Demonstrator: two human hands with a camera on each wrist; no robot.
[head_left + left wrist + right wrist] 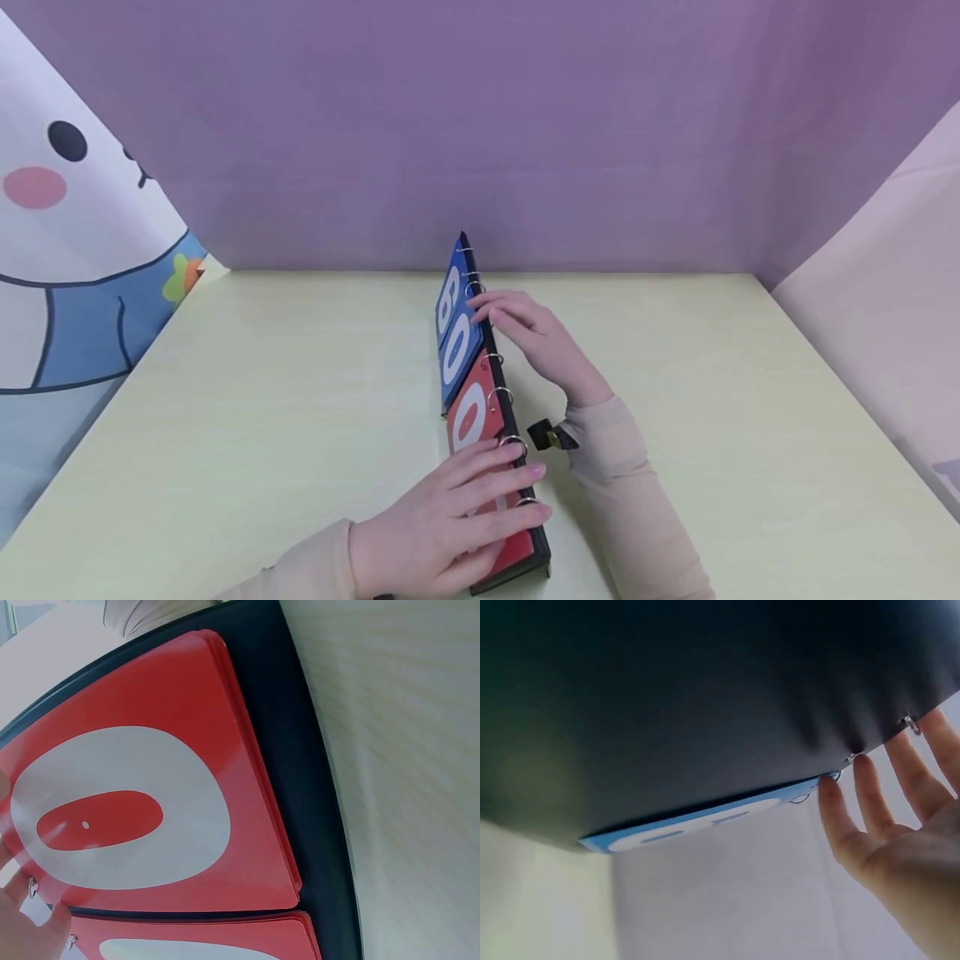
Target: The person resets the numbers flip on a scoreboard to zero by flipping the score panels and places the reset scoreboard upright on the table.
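A flip scoreboard [510, 408] stands on edge on the table, seen nearly end-on, with number cards hung from metal rings along its black top edge. At the far end are two blue cards [457, 350], one reading 0, the other looking like a 6. Red cards [180, 690] showing white zeros hang at the near end, one partly covered. My left hand [450, 521] rests over the near red card, its extended fingers reaching the top edge. My right hand [543, 342] touches the top edge by the blue cards, fingers fairly straight; the right wrist view shows the black back [690, 705].
The pale table [300, 375] extends on both sides of the scoreboard. A purple cloth wall [480, 133] closes off the back. On the left hangs a cloth with a cartoon figure [82, 317]; a pale panel [885, 292] stands on the right.
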